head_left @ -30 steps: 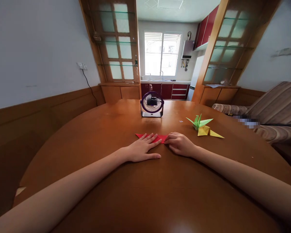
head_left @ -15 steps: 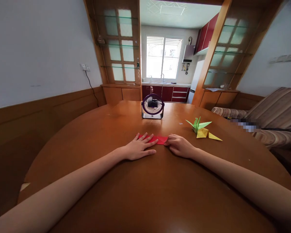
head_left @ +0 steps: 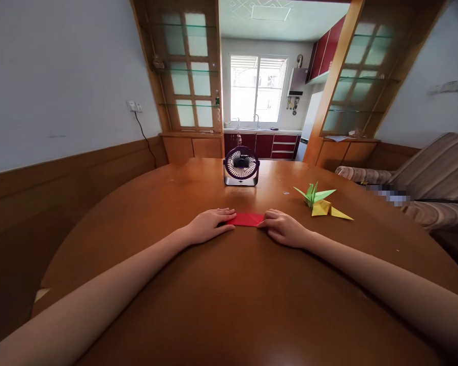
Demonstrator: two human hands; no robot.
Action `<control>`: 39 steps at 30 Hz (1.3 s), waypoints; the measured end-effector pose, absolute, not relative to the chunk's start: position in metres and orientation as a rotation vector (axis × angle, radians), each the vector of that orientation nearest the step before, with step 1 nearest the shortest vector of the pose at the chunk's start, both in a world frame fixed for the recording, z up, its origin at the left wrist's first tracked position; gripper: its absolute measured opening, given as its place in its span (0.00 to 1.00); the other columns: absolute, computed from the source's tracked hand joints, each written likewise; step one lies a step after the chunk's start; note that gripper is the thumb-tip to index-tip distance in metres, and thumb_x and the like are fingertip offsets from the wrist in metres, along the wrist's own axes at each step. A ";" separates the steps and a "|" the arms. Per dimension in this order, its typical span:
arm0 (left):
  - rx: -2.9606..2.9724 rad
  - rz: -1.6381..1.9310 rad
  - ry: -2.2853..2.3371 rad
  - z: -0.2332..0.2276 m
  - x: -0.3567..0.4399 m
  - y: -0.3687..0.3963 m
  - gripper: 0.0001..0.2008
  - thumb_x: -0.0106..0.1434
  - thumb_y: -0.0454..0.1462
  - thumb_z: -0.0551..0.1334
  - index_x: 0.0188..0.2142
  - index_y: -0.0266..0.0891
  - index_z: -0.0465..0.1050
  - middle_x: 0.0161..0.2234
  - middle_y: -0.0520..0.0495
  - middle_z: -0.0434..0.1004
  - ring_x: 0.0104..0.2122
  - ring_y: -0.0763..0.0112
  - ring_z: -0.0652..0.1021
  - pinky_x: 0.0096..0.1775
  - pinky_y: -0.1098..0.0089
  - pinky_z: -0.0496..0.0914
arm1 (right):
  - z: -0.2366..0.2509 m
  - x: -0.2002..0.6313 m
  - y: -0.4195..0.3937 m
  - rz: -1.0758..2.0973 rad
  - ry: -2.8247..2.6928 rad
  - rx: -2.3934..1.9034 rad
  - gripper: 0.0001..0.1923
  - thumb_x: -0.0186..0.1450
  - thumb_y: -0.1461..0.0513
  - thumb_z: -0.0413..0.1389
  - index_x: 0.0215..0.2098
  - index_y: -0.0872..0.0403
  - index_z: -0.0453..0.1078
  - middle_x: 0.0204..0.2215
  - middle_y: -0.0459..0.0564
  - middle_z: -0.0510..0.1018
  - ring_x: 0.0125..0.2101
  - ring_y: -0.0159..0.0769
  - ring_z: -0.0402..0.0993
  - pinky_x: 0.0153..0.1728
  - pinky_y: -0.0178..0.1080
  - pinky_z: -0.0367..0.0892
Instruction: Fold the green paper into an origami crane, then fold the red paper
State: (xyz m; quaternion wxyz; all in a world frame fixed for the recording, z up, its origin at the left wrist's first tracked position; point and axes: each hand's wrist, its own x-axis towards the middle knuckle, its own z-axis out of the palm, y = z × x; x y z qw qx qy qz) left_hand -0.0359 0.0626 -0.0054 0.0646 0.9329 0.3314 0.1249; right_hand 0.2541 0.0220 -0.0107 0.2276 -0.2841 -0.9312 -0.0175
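Red paper point(head_left: 247, 219) lay folded flat between two hands.
Head view: left hand point(head_left: 208, 226) pressed fingers together on its left end, right hand point(head_left: 284, 229) pinched the right end; early fold only, most shaping left. Wooden surface point(head_left: 229, 305) carried a fan point(head_left: 241, 166) far, green crane point(head_left: 313, 193) and yellow crane point(head_left: 326, 209) right; kitchen beyond.

A rounded wooden table point(head_left: 229, 305) with a glossy brown top is seen. A folded red paper point(head_left: 247, 219) is laid flat near its middle, pressed down at either end by the left hand point(head_left: 208, 226) and the right hand point(head_left: 284, 229). A small dark desk fan point(head_left: 241, 165) is stood upright toward the far edge. To the right, a green paper crane point(head_left: 313, 193) and a yellow paper crane point(head_left: 328, 209) are set just beside each other.
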 end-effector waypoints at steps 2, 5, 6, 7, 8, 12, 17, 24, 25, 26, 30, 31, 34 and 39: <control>2.845 0.466 1.016 -0.006 -0.037 0.065 0.24 0.69 0.50 0.51 0.57 0.40 0.69 0.59 0.44 0.68 0.59 0.62 0.68 0.59 0.61 0.62 | -0.011 0.254 0.022 -0.064 -2.562 -0.785 0.16 0.60 0.71 0.50 0.43 0.57 0.74 0.34 0.53 0.72 0.34 0.38 0.68 0.37 0.41 0.67; 2.901 0.564 0.989 -0.006 -0.036 0.065 0.22 0.69 0.49 0.52 0.53 0.41 0.73 0.55 0.44 0.74 0.54 0.62 0.73 0.55 0.61 0.66 | -0.011 0.253 0.021 -0.108 -2.563 -0.790 0.13 0.63 0.68 0.50 0.43 0.57 0.73 0.34 0.53 0.72 0.33 0.37 0.68 0.36 0.40 0.67; 2.916 0.595 0.970 -0.006 -0.036 0.065 0.21 0.69 0.48 0.52 0.52 0.41 0.74 0.53 0.44 0.75 0.52 0.62 0.74 0.54 0.60 0.66 | -0.011 0.253 0.021 -0.120 -2.560 -0.789 0.13 0.64 0.68 0.50 0.43 0.57 0.73 0.34 0.53 0.73 0.33 0.38 0.68 0.36 0.41 0.67; 2.927 0.630 0.951 -0.005 -0.035 0.063 0.20 0.69 0.48 0.52 0.51 0.42 0.74 0.52 0.45 0.76 0.50 0.62 0.75 0.53 0.60 0.67 | -0.011 0.252 0.021 -0.133 -2.554 -0.787 0.13 0.64 0.67 0.49 0.44 0.57 0.72 0.34 0.54 0.73 0.34 0.38 0.69 0.37 0.41 0.68; 2.931 0.663 0.939 -0.005 -0.034 0.062 0.20 0.70 0.47 0.51 0.50 0.42 0.75 0.50 0.45 0.77 0.49 0.62 0.75 0.52 0.60 0.67 | -0.011 0.252 0.020 -0.146 -2.547 -0.786 0.13 0.65 0.67 0.49 0.45 0.57 0.72 0.34 0.54 0.74 0.34 0.38 0.69 0.37 0.41 0.68; 2.885 0.776 0.935 -0.005 -0.028 0.055 0.19 0.68 0.47 0.53 0.49 0.41 0.75 0.43 0.44 0.80 0.43 0.62 0.76 0.47 0.60 0.69 | -0.013 0.248 0.019 -0.171 -2.482 -0.805 0.13 0.69 0.62 0.49 0.48 0.56 0.71 0.36 0.55 0.76 0.36 0.38 0.72 0.38 0.41 0.69; 2.566 0.966 0.976 -0.005 -0.017 0.046 0.21 0.61 0.50 0.62 0.48 0.41 0.75 0.39 0.45 0.78 0.40 0.65 0.77 0.43 0.64 0.72 | -0.013 0.242 0.017 -0.186 -2.387 -0.808 0.13 0.71 0.59 0.49 0.48 0.55 0.71 0.37 0.55 0.77 0.36 0.37 0.74 0.37 0.41 0.70; 2.084 1.086 1.014 0.000 -0.009 0.040 0.30 0.49 0.49 0.72 0.49 0.40 0.74 0.41 0.45 0.79 0.41 0.63 0.78 0.47 0.59 0.72 | -0.013 0.239 0.015 -0.206 -2.370 -0.765 0.12 0.71 0.61 0.49 0.46 0.57 0.73 0.36 0.55 0.76 0.35 0.37 0.74 0.36 0.40 0.71; 2.040 1.091 1.008 0.000 -0.009 0.039 0.30 0.48 0.48 0.73 0.49 0.40 0.74 0.41 0.45 0.79 0.41 0.62 0.78 0.47 0.59 0.72 | -0.013 0.240 0.015 -0.204 -2.364 -0.760 0.12 0.71 0.61 0.49 0.45 0.57 0.73 0.36 0.55 0.77 0.35 0.37 0.74 0.36 0.40 0.71; 1.992 1.096 0.989 0.001 -0.008 0.039 0.30 0.47 0.48 0.73 0.49 0.40 0.74 0.42 0.45 0.79 0.41 0.62 0.78 0.47 0.58 0.72 | -0.013 0.240 0.015 -0.201 -2.358 -0.755 0.12 0.70 0.61 0.50 0.45 0.56 0.73 0.36 0.55 0.77 0.35 0.37 0.74 0.36 0.40 0.71; 1.676 1.146 0.829 0.002 -0.006 0.036 0.26 0.56 0.49 0.67 0.50 0.37 0.73 0.44 0.41 0.79 0.41 0.60 0.79 0.46 0.58 0.73 | -0.013 0.239 0.015 -0.196 -2.330 -0.743 0.11 0.70 0.61 0.50 0.45 0.55 0.72 0.37 0.55 0.77 0.35 0.36 0.74 0.36 0.40 0.72; 1.600 1.153 0.785 0.002 -0.006 0.035 0.25 0.59 0.49 0.64 0.50 0.36 0.72 0.45 0.40 0.79 0.41 0.60 0.79 0.45 0.58 0.73 | -0.013 0.239 0.015 -0.196 -2.325 -0.739 0.11 0.70 0.61 0.50 0.45 0.55 0.72 0.37 0.55 0.76 0.35 0.36 0.74 0.36 0.40 0.72; 1.530 1.144 0.692 0.002 -0.005 0.031 0.25 0.61 0.49 0.62 0.51 0.35 0.71 0.49 0.37 0.77 0.43 0.59 0.79 0.47 0.57 0.73 | -0.013 0.240 0.015 -0.206 -2.308 -0.732 0.11 0.70 0.61 0.50 0.45 0.55 0.72 0.36 0.55 0.76 0.34 0.36 0.74 0.35 0.39 0.73; 1.778 1.146 0.622 0.000 0.001 0.026 0.38 0.52 0.45 0.72 0.60 0.41 0.62 0.56 0.36 0.70 0.51 0.55 0.75 0.53 0.56 0.70 | -0.014 0.241 0.016 -0.226 -2.258 -0.755 0.10 0.69 0.62 0.51 0.46 0.54 0.71 0.38 0.54 0.76 0.35 0.35 0.75 0.36 0.39 0.73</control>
